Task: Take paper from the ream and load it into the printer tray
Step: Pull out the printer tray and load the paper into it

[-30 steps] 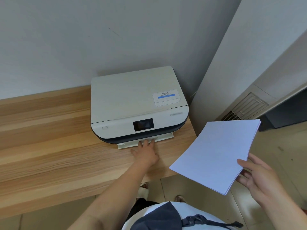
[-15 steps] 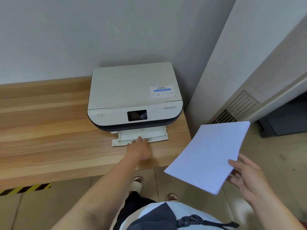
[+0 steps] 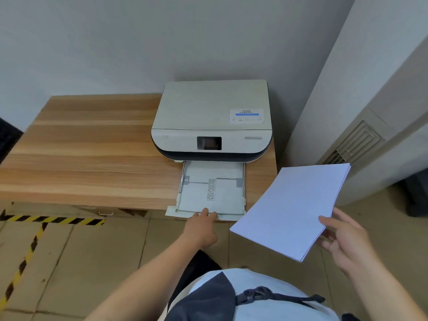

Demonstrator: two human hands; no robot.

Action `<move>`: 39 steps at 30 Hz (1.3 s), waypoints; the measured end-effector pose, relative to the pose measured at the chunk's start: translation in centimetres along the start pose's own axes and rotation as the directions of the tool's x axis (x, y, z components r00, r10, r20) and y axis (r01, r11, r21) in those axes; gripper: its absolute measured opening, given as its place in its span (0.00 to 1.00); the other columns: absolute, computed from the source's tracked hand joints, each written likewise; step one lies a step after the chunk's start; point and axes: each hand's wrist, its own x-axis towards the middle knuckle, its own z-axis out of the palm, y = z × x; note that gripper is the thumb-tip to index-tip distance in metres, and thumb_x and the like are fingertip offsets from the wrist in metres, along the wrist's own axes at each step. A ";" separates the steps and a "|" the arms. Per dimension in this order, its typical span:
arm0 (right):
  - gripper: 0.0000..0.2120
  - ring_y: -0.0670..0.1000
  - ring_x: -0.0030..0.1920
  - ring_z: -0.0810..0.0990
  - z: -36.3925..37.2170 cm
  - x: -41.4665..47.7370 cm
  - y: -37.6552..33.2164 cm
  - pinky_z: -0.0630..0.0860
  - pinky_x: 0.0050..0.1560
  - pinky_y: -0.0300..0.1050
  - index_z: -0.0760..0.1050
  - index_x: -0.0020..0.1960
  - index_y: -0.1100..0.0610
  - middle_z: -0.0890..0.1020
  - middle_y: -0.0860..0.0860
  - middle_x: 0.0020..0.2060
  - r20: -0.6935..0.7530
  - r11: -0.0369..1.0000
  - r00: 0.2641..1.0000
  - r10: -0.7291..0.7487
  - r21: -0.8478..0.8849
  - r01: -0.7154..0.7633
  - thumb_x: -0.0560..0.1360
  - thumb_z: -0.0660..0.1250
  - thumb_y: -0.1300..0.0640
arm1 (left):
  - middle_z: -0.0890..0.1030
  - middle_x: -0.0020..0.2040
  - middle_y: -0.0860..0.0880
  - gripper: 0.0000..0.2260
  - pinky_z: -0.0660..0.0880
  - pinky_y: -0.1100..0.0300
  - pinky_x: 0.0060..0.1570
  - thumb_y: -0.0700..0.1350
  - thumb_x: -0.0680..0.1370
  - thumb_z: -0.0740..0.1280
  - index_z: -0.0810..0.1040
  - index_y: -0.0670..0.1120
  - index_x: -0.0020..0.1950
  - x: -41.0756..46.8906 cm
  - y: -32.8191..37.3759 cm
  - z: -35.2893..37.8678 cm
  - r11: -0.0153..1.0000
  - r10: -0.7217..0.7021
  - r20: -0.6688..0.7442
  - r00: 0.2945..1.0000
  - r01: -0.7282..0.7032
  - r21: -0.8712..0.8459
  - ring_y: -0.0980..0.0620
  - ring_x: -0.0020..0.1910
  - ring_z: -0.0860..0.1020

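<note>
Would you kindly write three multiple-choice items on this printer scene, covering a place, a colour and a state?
1. Where is the paper stack?
A. in the right hand, beside the tray
B. flat on the desk
C. on the printer lid

2. What colour is the floor tape?
A. red and white
B. yellow and black
C. plain blue

3. What state is the paper tray in?
A. shut
B. pulled out, full
C. pulled out, empty

Answers: 1 A, fingers pinch its lower corner in the air. 2 B, its stripes show. 3 C, the left hand is at its front edge and its bare floor shows below the printer.

Printer (image 3: 212,119) on wooden table (image 3: 92,154)
</note>
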 end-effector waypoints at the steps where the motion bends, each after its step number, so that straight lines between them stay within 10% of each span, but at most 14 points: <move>1: 0.16 0.59 0.50 0.79 -0.1 -0.1 0.0 0.73 0.61 0.61 0.79 0.51 0.53 0.83 0.55 0.52 0.012 1.000 1.000 0.004 -0.002 -0.004 0.74 0.62 0.71 | 0.68 0.67 0.48 0.27 0.73 0.53 0.58 0.44 0.73 0.61 0.64 0.52 0.73 -0.3 0.1 0.3 1.000 -0.011 0.009 1.000 0.011 -0.016 0.43 0.66 0.68; 16: 0.20 0.58 0.50 0.79 -4.0 -0.3 1.1 0.77 0.49 0.54 0.76 0.64 0.57 0.81 0.59 0.58 -0.009 0.997 1.000 0.014 0.074 -0.013 0.75 0.62 0.70 | 0.66 0.72 0.46 0.29 0.71 0.53 0.61 0.48 0.76 0.67 0.64 0.52 0.76 -0.8 0.0 -0.5 0.968 -0.044 0.057 0.997 0.056 -0.246 0.44 0.69 0.68; 23: 0.17 0.53 0.46 0.81 -3.2 -0.7 0.3 0.76 0.48 0.51 0.79 0.57 0.55 0.84 0.52 0.50 0.159 0.999 0.987 -0.029 0.024 0.026 0.75 0.61 0.70 | 0.74 0.69 0.50 0.19 0.72 0.57 0.57 0.48 0.78 0.67 0.73 0.53 0.70 -4.6 0.5 -2.3 0.452 -0.214 -0.026 0.977 0.075 -0.889 0.51 0.64 0.74; 27: 0.18 0.52 0.46 0.81 -1.1 -0.6 0.3 0.75 0.48 0.50 0.79 0.57 0.54 0.86 0.48 0.46 0.268 1.000 0.963 -0.021 -0.010 0.025 0.75 0.61 0.70 | 0.81 0.64 0.48 0.18 0.76 0.46 0.63 0.51 0.77 0.69 0.72 0.52 0.66 -7.1 -0.4 -2.0 0.002 0.015 0.170 0.985 0.170 -0.986 0.49 0.62 0.80; 39: 0.16 0.55 0.55 0.81 4.8 -1.6 2.3 0.71 0.64 0.60 0.81 0.55 0.52 0.85 0.53 0.55 0.433 0.998 0.899 0.066 -0.047 -0.051 0.75 0.63 0.68 | 0.80 0.66 0.48 0.19 0.82 0.51 0.52 0.41 0.80 0.65 0.72 0.47 0.71 -7.9 -7.2 -3.7 -0.246 0.144 0.108 0.984 0.141 -0.959 0.43 0.67 0.76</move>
